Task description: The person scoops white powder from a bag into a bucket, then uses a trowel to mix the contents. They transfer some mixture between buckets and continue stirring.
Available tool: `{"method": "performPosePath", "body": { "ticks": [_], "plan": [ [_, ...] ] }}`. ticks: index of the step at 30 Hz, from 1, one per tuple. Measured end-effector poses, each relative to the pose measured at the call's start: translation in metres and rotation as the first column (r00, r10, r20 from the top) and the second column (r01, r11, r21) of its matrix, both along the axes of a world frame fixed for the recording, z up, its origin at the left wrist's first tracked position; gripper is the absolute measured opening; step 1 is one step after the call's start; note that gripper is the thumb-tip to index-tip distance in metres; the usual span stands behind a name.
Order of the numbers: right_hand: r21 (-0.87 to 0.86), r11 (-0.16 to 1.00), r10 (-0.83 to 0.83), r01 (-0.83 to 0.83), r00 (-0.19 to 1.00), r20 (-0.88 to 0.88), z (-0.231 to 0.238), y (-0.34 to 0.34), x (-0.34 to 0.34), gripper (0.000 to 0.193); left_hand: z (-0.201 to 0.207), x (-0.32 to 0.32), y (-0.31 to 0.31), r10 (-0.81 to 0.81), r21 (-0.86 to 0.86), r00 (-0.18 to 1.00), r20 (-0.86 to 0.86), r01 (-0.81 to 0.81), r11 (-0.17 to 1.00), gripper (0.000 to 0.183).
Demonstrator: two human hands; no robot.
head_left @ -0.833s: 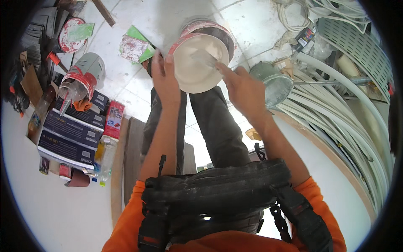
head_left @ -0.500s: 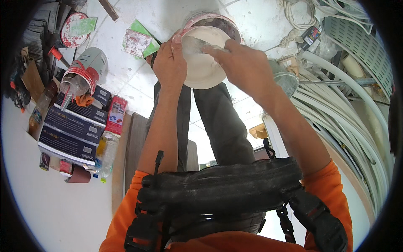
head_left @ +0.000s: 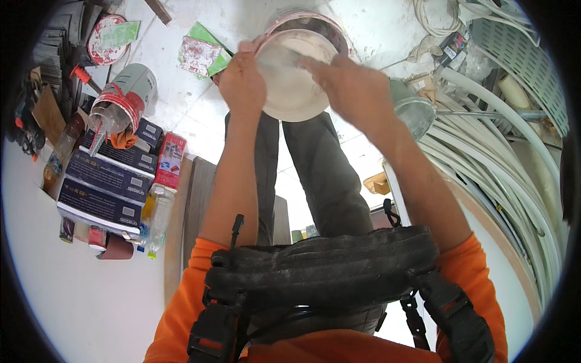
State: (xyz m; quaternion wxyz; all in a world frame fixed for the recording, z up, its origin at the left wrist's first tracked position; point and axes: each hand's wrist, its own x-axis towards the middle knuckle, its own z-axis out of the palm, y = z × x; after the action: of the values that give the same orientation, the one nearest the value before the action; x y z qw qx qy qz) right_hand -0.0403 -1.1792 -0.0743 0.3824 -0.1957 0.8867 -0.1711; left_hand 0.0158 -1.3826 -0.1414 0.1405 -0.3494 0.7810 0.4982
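A round cream-coloured bowl (head_left: pixel 295 103) is held tilted up above my lower legs. My left hand (head_left: pixel 244 85) is closed on its left rim, with the thumb along the edge. Inside the bowl, my right hand (head_left: pixel 354 91) grips a flat scraper (head_left: pixel 281 59) whose blade is smeared by motion. The right index finger stretches along the scraper towards the blade. Pale powdery residue coats the bowl's inside. Just behind the bowl stands a bucket (head_left: pixel 321 19) with a pinkish, stained rim, partly hidden by it.
Left of me lie a tipped grey bucket (head_left: pixel 134 85), dark blue boxes (head_left: pixel 106 175) and clear bottles (head_left: pixel 160 218). A green-edged pad (head_left: pixel 203 54) rests on the tiles. Right are a grey-green bucket (head_left: pixel 414 115), coiled white pipes (head_left: pixel 484 163) and a perforated tray (head_left: pixel 517 54).
The bowl and my left hand have shifted slightly upward in view. My right hand has moved a little right and down, and the scraper is now blurred against the bowl's inside.
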Motion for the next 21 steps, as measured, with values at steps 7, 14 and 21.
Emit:
{"method": "performPosePath", "body": {
  "ticks": [7,14,21],
  "plan": [
    [0.012,0.895,-0.44,0.446,0.876,0.197,-0.009,0.039,0.055,0.038,0.017,0.008,-0.002,0.38,0.387,0.916,0.129,-0.399,0.831,0.058],
    [0.214,0.816,-0.579,0.538,0.761,0.294,0.007,0.022,0.082,0.04,0.028,0.043,0.039,0.122,0.072,0.99,-0.077,-0.116,0.991,0.07],
    [0.007,0.955,-0.294,0.295,0.948,0.121,0.035,0.002,0.07,0.041,0.006,0.018,-0.032,0.245,0.359,0.961,0.129,-0.275,0.892,0.064]
  ]
}}
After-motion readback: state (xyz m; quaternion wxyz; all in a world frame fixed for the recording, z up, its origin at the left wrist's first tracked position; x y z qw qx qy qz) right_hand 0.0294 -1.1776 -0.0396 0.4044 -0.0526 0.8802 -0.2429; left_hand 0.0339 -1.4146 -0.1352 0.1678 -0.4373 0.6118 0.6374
